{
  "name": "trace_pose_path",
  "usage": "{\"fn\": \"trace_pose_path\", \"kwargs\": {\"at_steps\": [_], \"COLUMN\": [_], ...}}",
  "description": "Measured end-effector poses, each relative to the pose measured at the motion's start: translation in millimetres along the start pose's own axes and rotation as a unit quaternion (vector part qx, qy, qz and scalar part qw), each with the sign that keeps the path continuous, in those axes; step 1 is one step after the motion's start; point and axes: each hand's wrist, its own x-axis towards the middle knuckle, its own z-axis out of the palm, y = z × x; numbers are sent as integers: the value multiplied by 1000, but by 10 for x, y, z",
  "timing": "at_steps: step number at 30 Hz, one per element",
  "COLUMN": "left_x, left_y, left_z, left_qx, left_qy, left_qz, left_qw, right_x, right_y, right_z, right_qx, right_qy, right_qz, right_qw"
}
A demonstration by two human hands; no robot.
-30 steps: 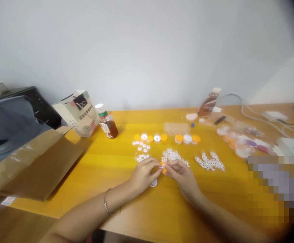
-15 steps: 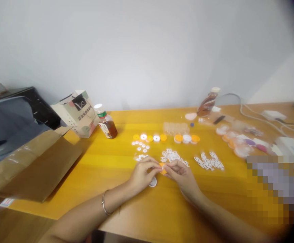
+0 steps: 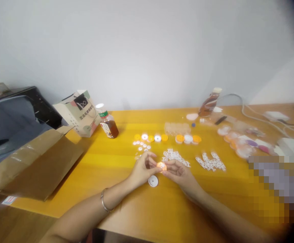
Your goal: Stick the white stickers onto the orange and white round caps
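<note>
My left hand [image 3: 143, 168] and my right hand [image 3: 179, 173] meet over the yellow table [image 3: 142, 209], and both pinch a small round orange cap [image 3: 161, 166] between their fingertips. A bracelet sits on my left wrist. A white round cap [image 3: 153, 181] lies on the table just below the hands. Behind them are small white discs [image 3: 142, 145], a heap of white square pieces [image 3: 173, 156] and a second heap [image 3: 210, 162] to the right. A row of orange and white caps [image 3: 166, 138] stands further back.
A tea bottle [image 3: 107, 124] and a paper bag [image 3: 78, 113] stand at the back left beside a brown cardboard box [image 3: 32, 165]. A tilted bottle [image 3: 209, 103], cables and coloured lids [image 3: 240, 141] are at the back right. A blurred patch covers the right front.
The hands have opened a little and turned the orange cap so its round face shows. The white cap beneath them is now fully uncovered.
</note>
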Motion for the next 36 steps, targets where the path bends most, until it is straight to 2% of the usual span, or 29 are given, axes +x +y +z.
{"fn": "trace_pose_path", "kwargs": {"at_steps": [3, 6, 8, 10, 12, 14, 15, 18, 20, 22, 24, 30, 33, 36], "left_x": [19, 6, -37, -97, -147, -163, -154, -79, -18, 25, 44, 13, -45, -105], "left_y": [48, 193, 305, 384, 412, 399, 386, 357, 356, 362, 365, 341, 348, 374], "left_z": [-59, -185, -274, -330, -344, -336, -333, -348, -373, -391, -394, -306, -236, -187], "left_qx": [-4, 77, 187, 281, 340, 348, 329, 180, 60, -18, -49, -39, 55, 178], "left_qy": [-6, -32, -100, -191, -242, -260, -266, -250, -222, -195, -179, -162, -124, -101], "left_qz": [-2, 36, 78, 114, 137, 141, 132, 74, 30, 2, -9, 22, 87, 160], "left_qw": [1000, 996, 974, 933, 898, 889, 897, 948, 973, 981, 983, 986, 987, 966], "right_x": [-5, 11, 27, 39, 42, 35, 29, 7, 1, 6, 15, -16, -53, -73], "right_y": [-41, -70, -86, -102, -117, -131, -139, -156, -150, -127, -97, -102, -135, -149], "right_z": [-12, -60, -103, -140, -157, -155, -149, -130, -128, -137, -148, -96, -41, -10], "right_qx": [-2, -15, -27, -34, -37, -38, -39, -41, -46, -56, -66, -60, -51, -53], "right_qy": [-14, 19, 53, 75, 86, 88, 88, 82, 69, 56, 51, 23, 7, -7], "right_qz": [-3, -5, -14, -18, -16, -15, -15, -14, -9, -5, -8, -16, -21, -23], "right_qw": [1000, 1000, 998, 996, 996, 995, 995, 996, 997, 997, 996, 998, 998, 998]}}
